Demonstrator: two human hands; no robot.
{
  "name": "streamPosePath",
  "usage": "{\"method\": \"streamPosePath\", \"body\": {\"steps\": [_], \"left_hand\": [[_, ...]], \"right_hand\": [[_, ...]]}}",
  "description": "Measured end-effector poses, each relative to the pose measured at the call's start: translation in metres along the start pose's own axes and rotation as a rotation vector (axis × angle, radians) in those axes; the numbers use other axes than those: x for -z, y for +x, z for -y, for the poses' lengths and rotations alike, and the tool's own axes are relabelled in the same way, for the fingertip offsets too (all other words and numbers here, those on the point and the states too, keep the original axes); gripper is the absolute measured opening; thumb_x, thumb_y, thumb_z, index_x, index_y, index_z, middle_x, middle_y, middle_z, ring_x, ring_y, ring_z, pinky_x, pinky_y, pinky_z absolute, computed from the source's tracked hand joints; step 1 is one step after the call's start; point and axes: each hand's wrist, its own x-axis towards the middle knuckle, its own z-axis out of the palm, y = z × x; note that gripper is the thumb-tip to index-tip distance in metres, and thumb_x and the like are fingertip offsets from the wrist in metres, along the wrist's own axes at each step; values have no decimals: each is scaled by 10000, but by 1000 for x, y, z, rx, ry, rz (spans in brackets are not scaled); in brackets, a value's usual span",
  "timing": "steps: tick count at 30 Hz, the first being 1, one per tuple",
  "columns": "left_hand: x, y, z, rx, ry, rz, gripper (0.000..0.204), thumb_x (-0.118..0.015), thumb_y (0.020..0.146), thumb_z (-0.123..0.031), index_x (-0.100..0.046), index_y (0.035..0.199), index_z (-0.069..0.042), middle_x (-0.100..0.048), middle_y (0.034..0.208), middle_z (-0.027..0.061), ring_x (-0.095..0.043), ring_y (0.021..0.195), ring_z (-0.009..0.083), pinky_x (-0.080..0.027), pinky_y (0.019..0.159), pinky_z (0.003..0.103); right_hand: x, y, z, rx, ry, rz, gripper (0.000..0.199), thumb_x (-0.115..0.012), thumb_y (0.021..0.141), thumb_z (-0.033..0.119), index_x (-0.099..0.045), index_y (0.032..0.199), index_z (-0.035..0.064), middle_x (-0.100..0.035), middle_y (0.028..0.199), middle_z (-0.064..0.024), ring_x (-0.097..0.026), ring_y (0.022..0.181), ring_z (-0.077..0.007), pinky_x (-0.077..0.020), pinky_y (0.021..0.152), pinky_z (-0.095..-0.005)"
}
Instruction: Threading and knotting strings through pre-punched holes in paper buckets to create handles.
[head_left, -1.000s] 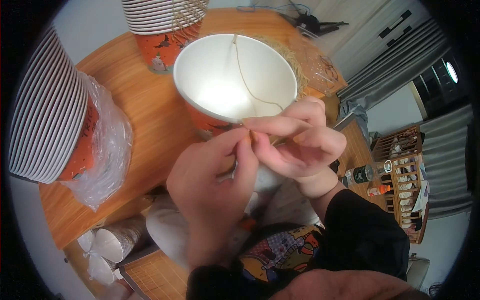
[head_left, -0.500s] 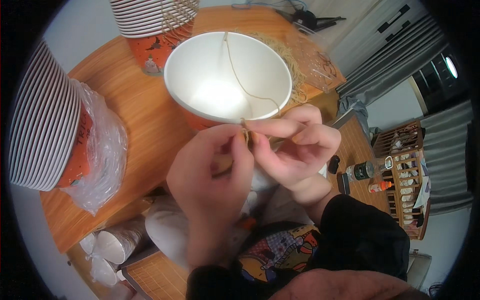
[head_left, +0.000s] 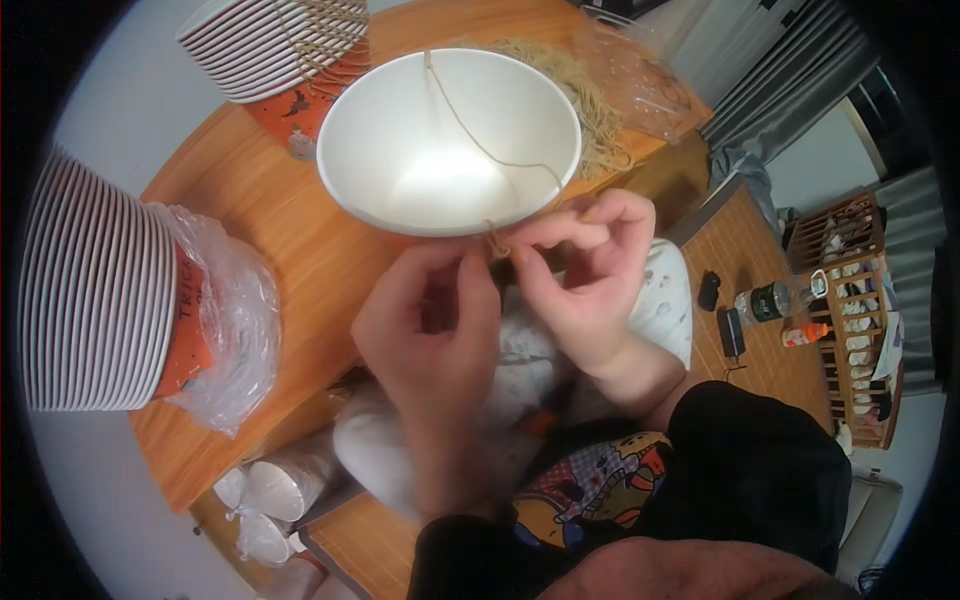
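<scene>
Surface: round wooden table [head_left: 300, 250], seen from above; pale floor around it, a woven mat at lower right.
Main item: white paper bucket [head_left: 450, 140], orange outside, mouth up, at the table's near edge, touching both hands.
Cord: thin tan twine [head_left: 470, 140] runs from the far rim down across the white interior to the near rim.
Left hand [head_left: 435, 330]: fingers closed, thumb and forefinger pinching the twine end just at the near rim.
Right hand [head_left: 580, 280]: fingers curled, fingertips pinching the same twine end opposite the left.
Progress: far end of the twine appears fixed already; near end looks mid-knot, not yet finished, as far as can be judged.
Stock, left: tall stack of buckets [head_left: 100, 290] lying sideways in a clear plastic bag [head_left: 235, 330].
Stock, far: second stack [head_left: 280, 45], cut off by the frame.
Supply: loose bundle of twine [head_left: 590, 110] behind the bucket, beside clear wrapping.
Hidden: the knot and rim hole are covered by fingertips; the bucket's outside is mostly unseen.
</scene>
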Motion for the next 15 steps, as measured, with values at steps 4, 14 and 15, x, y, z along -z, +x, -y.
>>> {"method": "streamPosePath", "body": {"steps": [4, 14, 15], "left_hand": [[-6, 3, 5, -52, -7, -3, 40, -646, 835, 5, -663, 868, 19, -601, 679, -40, -482, 579, -2, -359, 512, 152], [-5, 2, 10, -61, 24, 24, 108, -644, 820, 9, -692, 915, 25, -591, 651, -37, -480, 566, 4, -358, 513, 150], [-6, 2, 10, -58, 41, 35, 108, -643, 818, 9, -692, 913, 26, -589, 645, -37, -480, 563, 5, -357, 512, 151]], "right_hand": [[3, -1, -4, -90, 54, -38, 527, -685, 784, -61, -256, 1057, 76, -677, 890, -60, -586, 827, -83, -425, 758, -223], [0, -4, -8, -183, 143, -51, 503, -686, 794, -47, -274, 1050, 86, -671, 900, -56, -589, 846, -83, -424, 752, -227], [2, -4, -10, -160, 109, -43, 500, -685, 796, -46, -275, 1049, 87, -672, 903, -60, -592, 850, -84, -423, 751, -227]]}}
